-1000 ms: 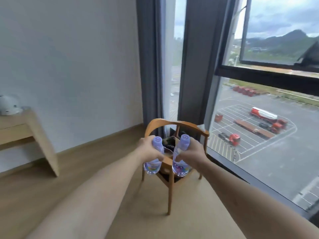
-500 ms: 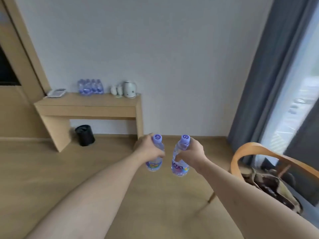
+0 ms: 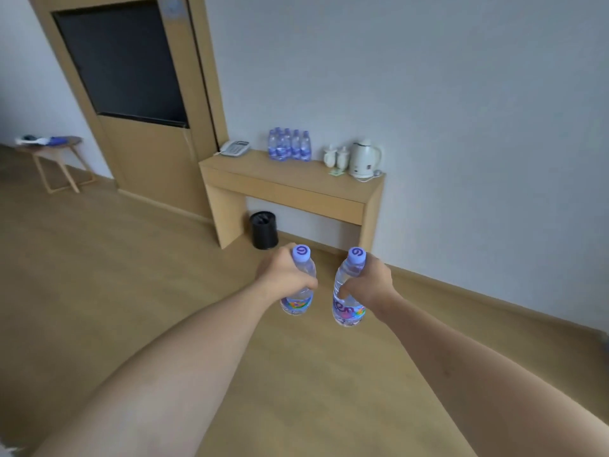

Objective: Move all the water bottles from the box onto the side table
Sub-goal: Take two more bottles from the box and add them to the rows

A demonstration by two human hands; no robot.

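Observation:
My left hand [image 3: 283, 275] grips a clear water bottle [image 3: 298, 301] with a purple cap, held upright in front of me. My right hand [image 3: 370, 285] grips a second water bottle [image 3: 347, 308] of the same kind, a little to the right. Both hang over the wooden floor. Ahead stands the wooden side table [image 3: 290, 189] against the white wall, with several water bottles [image 3: 290, 145] grouped on its top near the back. The box is out of view.
On the side table sit a telephone [image 3: 234, 147], two white cups [image 3: 336, 156] and a white kettle [image 3: 364, 159]. A black bin [image 3: 263, 229] stands under it. A wooden panel with a dark screen [image 3: 131, 61] rises at left; a small round table [image 3: 54, 159] stands at far left.
The view has swung left from the window and chair to the wall, and the side table now sits nearer and more central. Both hands keep holding their bottles.

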